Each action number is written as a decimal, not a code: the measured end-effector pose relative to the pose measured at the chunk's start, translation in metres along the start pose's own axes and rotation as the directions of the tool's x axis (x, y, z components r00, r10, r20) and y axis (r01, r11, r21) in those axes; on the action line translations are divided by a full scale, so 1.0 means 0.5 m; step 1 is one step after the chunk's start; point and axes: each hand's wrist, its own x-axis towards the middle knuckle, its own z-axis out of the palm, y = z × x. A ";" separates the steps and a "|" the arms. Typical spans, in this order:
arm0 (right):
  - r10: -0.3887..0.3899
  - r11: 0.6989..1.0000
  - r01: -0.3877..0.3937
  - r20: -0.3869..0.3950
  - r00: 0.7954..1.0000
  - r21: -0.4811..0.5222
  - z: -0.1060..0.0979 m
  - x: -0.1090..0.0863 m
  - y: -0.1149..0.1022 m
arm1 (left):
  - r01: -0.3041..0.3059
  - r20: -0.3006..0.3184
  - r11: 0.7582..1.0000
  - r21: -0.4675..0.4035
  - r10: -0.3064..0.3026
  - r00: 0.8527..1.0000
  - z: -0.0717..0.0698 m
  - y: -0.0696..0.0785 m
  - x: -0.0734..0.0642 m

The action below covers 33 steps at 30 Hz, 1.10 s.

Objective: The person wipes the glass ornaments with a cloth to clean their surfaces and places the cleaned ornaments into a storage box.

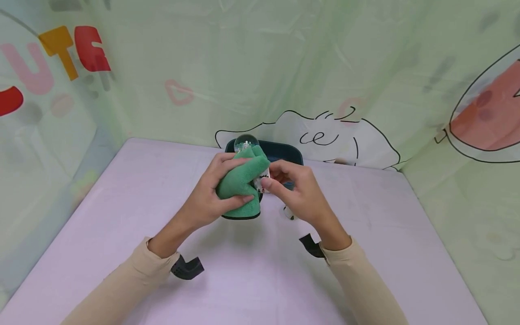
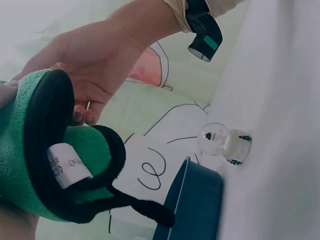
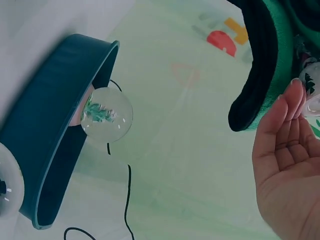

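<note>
My left hand (image 1: 209, 194) grips a green plush cloth (image 1: 237, 183) with black edging, folded over. A white label (image 2: 69, 165) hangs from the cloth in the left wrist view. My right hand (image 1: 299, 192) pinches a small snow globe (image 3: 311, 82) between thumb and fingers at the cloth's right side. Its white base has a dark pattern; the cloth hides most of the globe. Behind the hands, a dark teal bin (image 1: 284, 150) holds another snow globe (image 3: 106, 115) with a pink base and green figures inside.
A further small snow globe (image 2: 225, 142) with a whitish base stands on the table near the bin, partly behind my right hand in the head view. The pale table (image 1: 252, 284) meets a printed curtain (image 1: 243, 67) at the back and sides.
</note>
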 end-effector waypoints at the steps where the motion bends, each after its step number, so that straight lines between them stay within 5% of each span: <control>1: 0.011 1.000 -0.011 0.006 1.000 0.015 -0.001 0.000 -0.001 | -0.009 -0.001 1.000 0.002 0.009 1.000 0.001 0.000 0.001; 12: -0.016 0.997 0.014 0.034 0.999 0.078 -0.003 0.000 -0.012 | -0.057 -0.035 0.998 0.029 0.058 0.998 0.001 -0.001 0.003; 19: -0.135 0.990 0.135 0.012 0.991 0.045 0.001 0.001 -0.009 | -0.060 -0.072 0.998 0.032 0.063 0.995 0.002 0.002 0.005; 25: -0.258 0.964 0.258 -0.003 0.966 -0.067 0.002 0.003 0.002 | -0.057 -0.099 0.998 0.015 0.058 0.993 -0.001 -0.002 0.005; 33: -0.413 0.902 0.410 0.007 0.911 -0.137 0.006 0.009 0.017 | 0.020 -0.125 0.997 -0.074 -0.029 0.992 -0.002 -0.005 0.000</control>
